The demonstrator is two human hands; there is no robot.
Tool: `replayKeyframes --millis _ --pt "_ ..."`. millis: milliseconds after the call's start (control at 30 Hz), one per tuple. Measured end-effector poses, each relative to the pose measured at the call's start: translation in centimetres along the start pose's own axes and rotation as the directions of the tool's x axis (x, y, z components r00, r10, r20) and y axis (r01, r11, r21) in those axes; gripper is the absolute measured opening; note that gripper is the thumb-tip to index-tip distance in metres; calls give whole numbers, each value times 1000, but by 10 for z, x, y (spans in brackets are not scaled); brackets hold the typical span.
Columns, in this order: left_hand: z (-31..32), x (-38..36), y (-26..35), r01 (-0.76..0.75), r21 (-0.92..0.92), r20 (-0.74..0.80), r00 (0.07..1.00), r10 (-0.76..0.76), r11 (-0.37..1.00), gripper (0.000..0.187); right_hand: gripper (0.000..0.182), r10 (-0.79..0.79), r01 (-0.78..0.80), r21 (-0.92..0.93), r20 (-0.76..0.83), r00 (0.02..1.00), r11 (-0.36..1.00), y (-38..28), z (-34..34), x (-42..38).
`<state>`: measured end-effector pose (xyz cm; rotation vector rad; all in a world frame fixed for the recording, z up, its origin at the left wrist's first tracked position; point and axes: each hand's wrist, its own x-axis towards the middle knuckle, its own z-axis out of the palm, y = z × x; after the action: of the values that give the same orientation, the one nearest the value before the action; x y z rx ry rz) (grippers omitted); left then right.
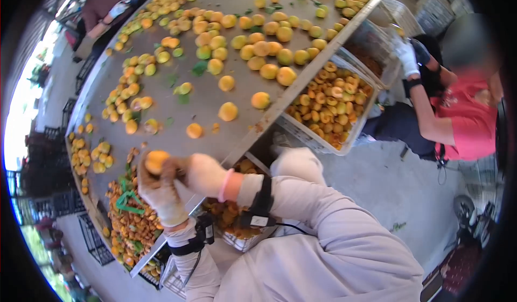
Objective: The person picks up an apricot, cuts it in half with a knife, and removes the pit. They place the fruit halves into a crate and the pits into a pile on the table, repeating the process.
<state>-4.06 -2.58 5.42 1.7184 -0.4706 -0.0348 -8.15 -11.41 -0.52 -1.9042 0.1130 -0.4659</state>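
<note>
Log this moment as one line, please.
Left hand: holding orange fruit | Right hand: at same fruit, grip blurred | Table: loose fruit, leaves | Beside table: crate of split fruit

Daylight strong from the left; glare (24, 89) burnt white.
Table (204, 104) evenly lit, shadows soft. Left hand (156, 188), right hand (198, 173) smeared. Person's head (471, 41) at right blurred. Edges bowed, corners black.
</note>
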Motion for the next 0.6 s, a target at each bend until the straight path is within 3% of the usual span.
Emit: replayKeyframes --millis 67,100,133,200,233,333,433,467,500,567,600 --pt "-3 6 12 -117 293 97 991 93 949 46 17 113 -121 67 114 987 990 -6 -12 7" --pt "0 7 24 -17 213 120 993 -9 977 49 15 64 -75 111 104 993 991 4 -3 9" --pt "-4 9 16 -42 122 139 990 25 992 49 14 56 -93 211 176 983 973 2 -7 11" --pt "-9 12 17 50 61 171 983 -59 997 49 13 50 -170 386 302 952 907 -7 -22 8" --pt "-14 14 16 112 20 205 972 -114 994 50 13 291 -513 339 529 797 789 -24 -36 13" --pt "-27 16 6 293 -183 328 918 -223 938 52 17 172 -659 479 718 674 580 -21 -34 7" --pt "-42 14 -13 393 -431 440 877 -190 812 51 16 215 -694 500 709 672 519 -28 -32 -1" --pt "-41 14 -20 361 -501 371 911 -182 786 49 15 225 -710 491 719 658 505 -29 -33 3" --pt "-40 14 -28 322 -568 297 939 -176 758 47 14 324 -564 290 584 744 774 -39 -36 9" --pt "-50 17 -45 214 -749 114 974 -196 627 39 23 146 -257 327 327 934 909 -2 -21 4" --pt "-60 25 -46 169 -772 79 982 -172 613 38 28 38 -96 314 187 982 945 1 -22 4"
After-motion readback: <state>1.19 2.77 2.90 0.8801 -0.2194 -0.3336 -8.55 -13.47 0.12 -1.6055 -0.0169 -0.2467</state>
